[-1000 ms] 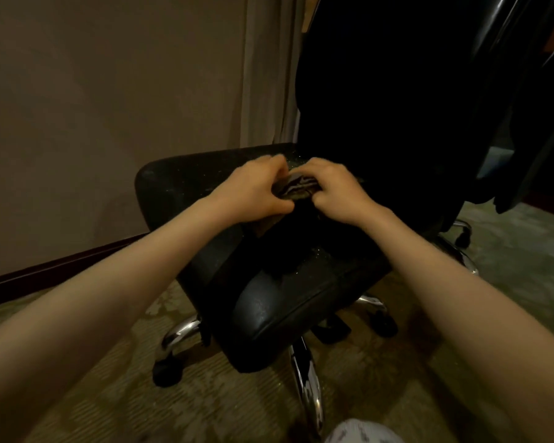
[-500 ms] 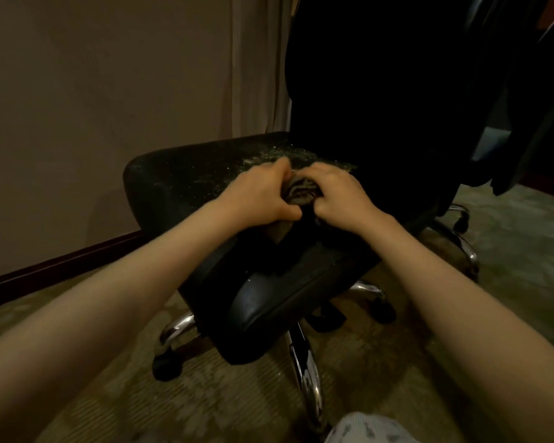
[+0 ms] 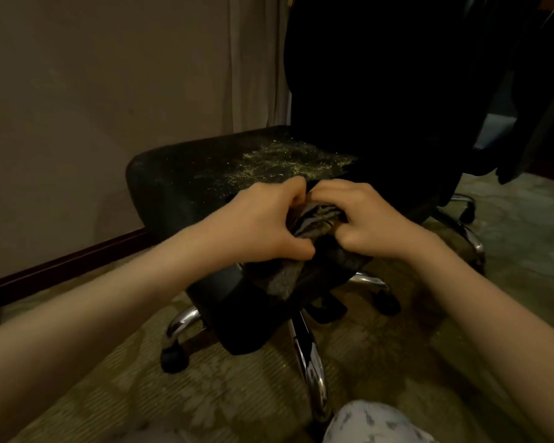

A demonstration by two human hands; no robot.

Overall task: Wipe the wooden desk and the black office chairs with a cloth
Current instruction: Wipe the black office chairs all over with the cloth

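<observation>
A black office chair (image 3: 179, 180) stands in front of me, its seat speckled with pale dust toward the backrest. Over the middle of the seat I hold a bunched grey striped cloth (image 3: 314, 219). My left hand (image 3: 263, 219) grips the cloth from the left with curled fingers. My right hand (image 3: 362, 215) grips it from the right. A loose end of the cloth hangs below my hands (image 3: 285, 276) over the seat's front part. The wooden desk is not in view.
The chair's chrome base legs (image 3: 311, 362) and castors (image 3: 173, 359) spread over the patterned carpet (image 3: 109, 394). A beige wall with a dark skirting board (image 3: 61, 263) runs along the left. Dark clothing (image 3: 531, 123) hangs at the right. My knee (image 3: 371, 423) shows at the bottom.
Both hands, still bunching the cloth, have drawn back from the rear of the seat toward its front, baring the dusty patch behind them. A loose end of cloth now hangs below.
</observation>
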